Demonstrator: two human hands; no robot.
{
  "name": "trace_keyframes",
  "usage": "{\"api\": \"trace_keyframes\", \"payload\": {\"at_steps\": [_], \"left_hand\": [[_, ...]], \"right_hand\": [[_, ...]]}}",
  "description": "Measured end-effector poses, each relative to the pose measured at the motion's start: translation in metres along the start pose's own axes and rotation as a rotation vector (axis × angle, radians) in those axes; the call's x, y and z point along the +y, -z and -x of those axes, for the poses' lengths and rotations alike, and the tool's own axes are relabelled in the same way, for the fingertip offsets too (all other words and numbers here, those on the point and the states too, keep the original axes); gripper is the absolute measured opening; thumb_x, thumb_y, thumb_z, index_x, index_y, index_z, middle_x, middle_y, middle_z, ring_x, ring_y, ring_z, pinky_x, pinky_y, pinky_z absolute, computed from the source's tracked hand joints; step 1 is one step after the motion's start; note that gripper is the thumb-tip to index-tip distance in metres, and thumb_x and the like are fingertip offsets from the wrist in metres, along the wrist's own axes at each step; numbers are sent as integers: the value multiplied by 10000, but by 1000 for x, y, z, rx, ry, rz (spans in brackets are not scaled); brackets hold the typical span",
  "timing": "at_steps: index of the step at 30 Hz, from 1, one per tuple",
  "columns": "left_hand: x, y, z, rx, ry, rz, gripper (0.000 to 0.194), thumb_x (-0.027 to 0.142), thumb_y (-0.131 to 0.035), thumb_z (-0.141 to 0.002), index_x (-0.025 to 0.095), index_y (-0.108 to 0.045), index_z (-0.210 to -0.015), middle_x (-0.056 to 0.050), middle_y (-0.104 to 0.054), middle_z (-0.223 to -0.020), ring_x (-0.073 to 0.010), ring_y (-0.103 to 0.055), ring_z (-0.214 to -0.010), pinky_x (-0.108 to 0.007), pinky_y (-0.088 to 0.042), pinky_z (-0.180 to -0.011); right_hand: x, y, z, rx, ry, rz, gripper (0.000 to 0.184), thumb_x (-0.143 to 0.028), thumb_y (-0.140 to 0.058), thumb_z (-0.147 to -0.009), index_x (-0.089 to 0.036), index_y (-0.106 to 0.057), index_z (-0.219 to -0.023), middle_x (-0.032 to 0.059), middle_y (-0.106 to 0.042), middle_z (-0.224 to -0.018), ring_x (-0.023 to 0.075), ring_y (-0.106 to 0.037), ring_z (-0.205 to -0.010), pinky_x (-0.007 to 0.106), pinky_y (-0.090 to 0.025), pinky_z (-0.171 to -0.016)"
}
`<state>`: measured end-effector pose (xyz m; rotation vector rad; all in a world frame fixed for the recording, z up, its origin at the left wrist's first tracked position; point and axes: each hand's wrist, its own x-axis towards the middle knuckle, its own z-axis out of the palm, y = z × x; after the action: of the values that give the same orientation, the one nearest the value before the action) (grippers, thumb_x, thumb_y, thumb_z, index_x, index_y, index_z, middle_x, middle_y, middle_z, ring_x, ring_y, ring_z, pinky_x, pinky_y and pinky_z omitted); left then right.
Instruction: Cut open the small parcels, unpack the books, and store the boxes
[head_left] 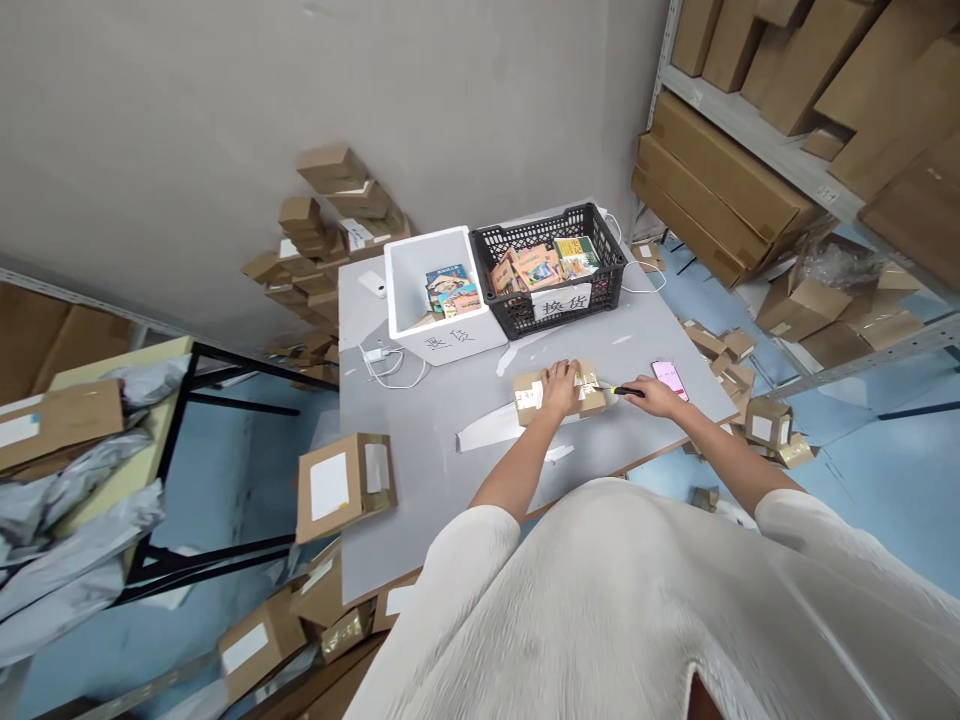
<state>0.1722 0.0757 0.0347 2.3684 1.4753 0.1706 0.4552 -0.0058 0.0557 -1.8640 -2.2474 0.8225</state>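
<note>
A small cardboard parcel with a white label lies on the grey table. My left hand rests flat on top of it, fingers spread. My right hand is closed round a thin black-handled cutter, whose tip touches the taped right end of the parcel. A strip of white paper lies on the table just left of the parcel.
A pink phone lies right of my right hand. Behind stand a white foam box and a black crate with small printed boxes. Another parcel overhangs the table's left edge. Cardboard boxes litter the blue floor and fill shelves at right.
</note>
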Motion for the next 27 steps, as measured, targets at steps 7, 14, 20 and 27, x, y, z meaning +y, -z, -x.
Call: {"api": "trace_keyframes", "payload": {"at_steps": [7, 14, 20, 27], "left_hand": [[3, -6, -1, -9, -83, -61, 793, 157, -606, -895, 130, -373, -1653, -241, -511, -1636, -354, -412, -1575, -520, -275, -1313], [1, -21, 9, 21, -98, -115, 776, 117, -544, -882, 73, -414, -1646, -257, -459, -1705, -366, -360, -1631, -548, -228, -1348], [0, -29, 14, 7, -66, -82, 792, 96, -525, -873, 94, -417, -1657, -224, -402, -1758, -348, -299, -1677, -571, -193, -1375], [4, -25, 17, 8, -51, -72, 673, 95, -476, -917, 74, -493, -1589, -224, -418, -1749, -332, -299, -1682, -536, -187, -1389]], "right_hand": [[2, -6, -4, 53, 3, -10, 425, -409, -664, -1066, -296, -737, -1469, 108, -731, -1210, 260, -711, -1037, 321, -522, -934], [-3, -23, -16, 168, 12, -23, 421, -395, -637, -1071, -278, -734, -1463, 111, -734, -1189, 280, -705, -1085, 357, -533, -975], [14, -26, -19, 208, 3, 16, 428, -394, -626, -1045, -268, -746, -1436, 136, -721, -1217, 324, -669, -1147, 404, -503, -992], [38, -26, -23, 378, -132, -86, 459, -400, -645, -990, -229, -737, -1407, 164, -713, -1280, 375, -628, -1216, 482, -503, -1027]]}}
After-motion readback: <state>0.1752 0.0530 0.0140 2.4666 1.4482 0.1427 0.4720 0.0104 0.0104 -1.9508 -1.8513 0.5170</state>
